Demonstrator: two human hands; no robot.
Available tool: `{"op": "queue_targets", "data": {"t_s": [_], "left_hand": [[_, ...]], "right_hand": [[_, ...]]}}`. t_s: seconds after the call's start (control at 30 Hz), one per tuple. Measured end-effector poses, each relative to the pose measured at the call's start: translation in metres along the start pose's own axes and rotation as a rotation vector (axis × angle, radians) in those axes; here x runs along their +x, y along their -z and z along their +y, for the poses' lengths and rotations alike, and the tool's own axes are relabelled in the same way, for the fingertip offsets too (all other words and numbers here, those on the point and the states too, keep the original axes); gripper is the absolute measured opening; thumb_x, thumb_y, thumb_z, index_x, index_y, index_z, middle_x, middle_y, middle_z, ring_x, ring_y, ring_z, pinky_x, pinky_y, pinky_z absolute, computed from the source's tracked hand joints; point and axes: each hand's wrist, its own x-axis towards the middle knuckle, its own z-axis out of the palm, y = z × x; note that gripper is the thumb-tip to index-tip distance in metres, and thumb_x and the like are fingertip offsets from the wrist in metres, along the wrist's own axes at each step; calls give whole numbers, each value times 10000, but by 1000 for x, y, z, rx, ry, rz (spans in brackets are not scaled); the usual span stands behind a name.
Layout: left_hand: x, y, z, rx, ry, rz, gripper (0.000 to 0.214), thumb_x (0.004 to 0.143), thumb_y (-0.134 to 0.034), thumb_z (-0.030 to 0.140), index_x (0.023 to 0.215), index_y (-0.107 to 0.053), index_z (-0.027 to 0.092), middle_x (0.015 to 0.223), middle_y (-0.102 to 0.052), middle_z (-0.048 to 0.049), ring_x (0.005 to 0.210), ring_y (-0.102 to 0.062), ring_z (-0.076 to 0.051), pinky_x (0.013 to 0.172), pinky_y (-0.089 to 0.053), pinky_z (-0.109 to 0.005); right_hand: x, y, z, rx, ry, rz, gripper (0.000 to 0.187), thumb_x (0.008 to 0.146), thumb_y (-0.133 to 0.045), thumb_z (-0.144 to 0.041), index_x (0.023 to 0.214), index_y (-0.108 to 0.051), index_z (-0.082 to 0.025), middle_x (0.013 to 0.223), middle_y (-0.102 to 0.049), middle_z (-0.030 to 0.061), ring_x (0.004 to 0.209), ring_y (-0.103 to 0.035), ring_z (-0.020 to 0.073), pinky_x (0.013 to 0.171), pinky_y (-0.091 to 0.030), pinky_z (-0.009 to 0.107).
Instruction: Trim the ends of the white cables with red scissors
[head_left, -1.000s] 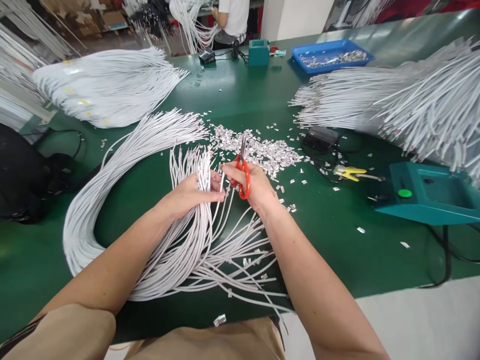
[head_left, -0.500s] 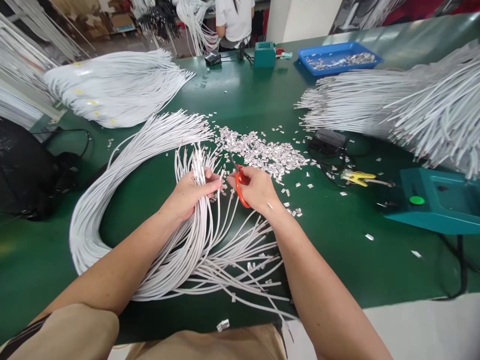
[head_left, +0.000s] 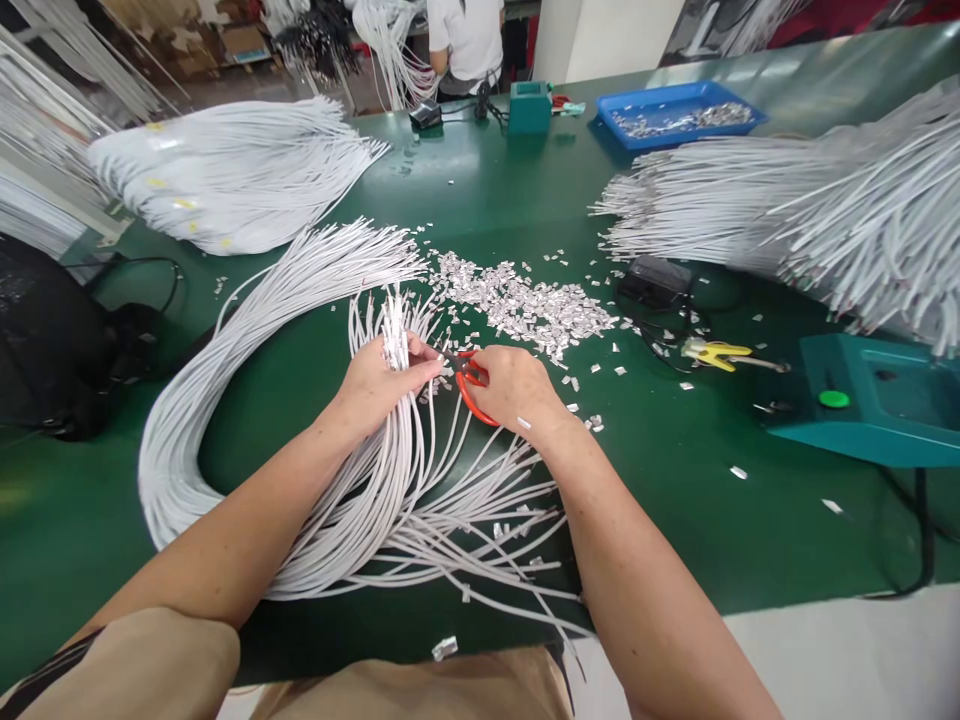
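Note:
My left hand (head_left: 386,370) is closed around a bundle of white cables (head_left: 401,440), its thumb and forefinger pinched together at the right side. My right hand (head_left: 517,385) grips red-handled pliers (head_left: 474,392), whose dark jaws point left and meet the fingertips of my left hand. A tiny silvery piece shows at those fingertips, partly hidden. Below the hands, the loose cable ends (head_left: 487,490) fan out to the right, a few with metal tabs on them. Just beyond lies a heap of small silver metal clips (head_left: 525,300) on the green table (head_left: 675,520).
More white cable bundles lie at the back left (head_left: 240,175) and right (head_left: 712,205). A blue tray (head_left: 679,145) holds more clips. A teal machine (head_left: 870,400), yellow-handled tool (head_left: 720,356) and black adapter (head_left: 654,283) sit at right. A person in white (head_left: 466,45) is at the back.
The pliers have swung from pointing upward to pointing left, and their jaws now reach my left fingertips. My left hand has stayed in place on the cables.

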Motion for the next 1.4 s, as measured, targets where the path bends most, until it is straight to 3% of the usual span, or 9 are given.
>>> {"op": "queue_targets", "data": {"t_s": [0.4,0.6,0.67,0.77,0.87,0.93,1.17,1.33,1.4], "left_hand": [[1,0,5,-176,93,-115,342,646,-805,255,760,-488,192,736,-634,24,602,-565,-96,554,-413,-221],[1,1,2,-104,85,-43,349,618,-816,268,750,-502,189,693,-620,32,574,-548,-100,544,-412,-235],[0,0,3,-90,72,-27,353,610,-817,260,753,-502,190,711,-632,30,589,-561,-106,559,-418,-241],[-1,-1,7,-108,82,-47,359,610,-817,250,742,-489,193,705,-634,31,617,-588,-119,580,-426,-247],[-2,-2,9,-152,99,-124,348,628,-809,257,745,-487,195,694,-638,23,671,-636,-146,608,-441,-255],[-2,-3,10,-161,114,-162,346,630,-805,262,753,-488,195,716,-657,6,696,-660,-165,610,-445,-263],[-2,-2,10,-187,152,-215,347,648,-797,274,750,-473,202,732,-661,-1,713,-666,-170,617,-442,-264],[-2,-3,6,-176,108,-182,350,628,-805,233,763,-484,197,672,-592,51,585,-562,-100,587,-425,-241],[-1,-4,4,-151,83,-126,345,616,-801,211,751,-484,194,652,-556,70,533,-503,-75,563,-410,-231]], "right_hand": [[0,-1,-1,8,6,-15,243,851,-537,-305,652,-559,-168,652,-513,17,560,-369,109,528,-244,270],[0,-3,-1,100,0,-33,267,834,-548,-338,621,-536,-177,659,-527,16,575,-388,115,545,-264,276],[1,-1,2,202,-45,-28,269,807,-571,-353,603,-545,-179,631,-522,9,574,-399,118,552,-279,277],[3,2,5,591,-126,18,198,774,-593,-343,684,-640,-174,670,-585,7,619,-473,127,599,-354,272],[4,2,3,1003,-102,40,234,767,-626,-351,899,-724,-185,815,-671,16,723,-560,140,711,-428,291],[5,0,1,1133,-63,24,257,753,-661,-345,948,-735,-193,835,-688,15,753,-586,143,766,-447,311],[7,-9,-1,1314,-78,31,189,675,-758,-333,779,-713,-182,753,-672,-5,704,-589,128,777,-466,309],[5,-10,-8,1283,-159,98,213,646,-770,-341,704,-659,-169,674,-590,-38,627,-495,95,693,-425,276],[2,-7,-13,1246,-112,100,219,632,-777,-336,678,-638,-174,687,-578,-35,644,-492,100,687,-420,273]]}}
